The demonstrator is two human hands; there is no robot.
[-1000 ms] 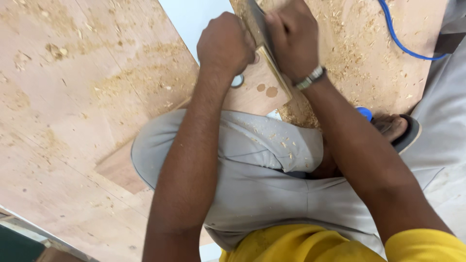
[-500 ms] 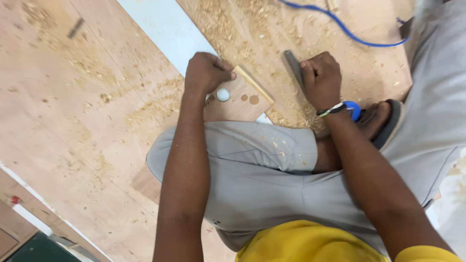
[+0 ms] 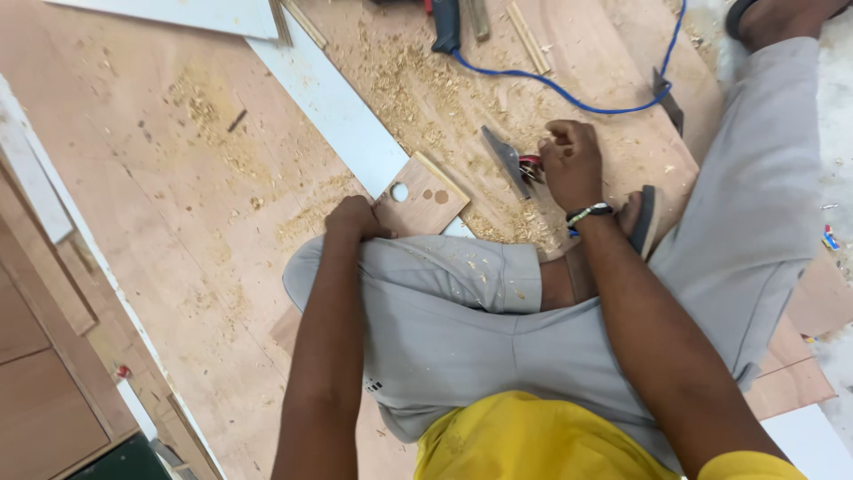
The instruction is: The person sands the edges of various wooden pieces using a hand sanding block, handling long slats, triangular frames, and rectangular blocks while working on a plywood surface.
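Note:
I sit on a plywood floor with one knee bent in grey trousers. My left hand (image 3: 354, 218) rests closed against the near edge of a small brown wooden panel (image 3: 422, 203) that has a round hole and two shallow drilled marks. My right hand (image 3: 570, 163) is closed around the red handle of a hand plane (image 3: 508, 160) that lies on the sawdust-covered plywood beside the panel. A beaded band sits on that wrist.
A white laminate strip (image 3: 333, 107) runs diagonally under the panel. A blue cable (image 3: 577, 96) loops across the shavings to a power tool (image 3: 446, 22) at the top. Thin wood strips (image 3: 526, 36) lie near it. A sandalled foot (image 3: 641, 218) sits by my right wrist.
My right hand has moved the plane off the panel's edge and lowered it onto the floor to the right. My left hand stays at the panel. The view has pulled back.

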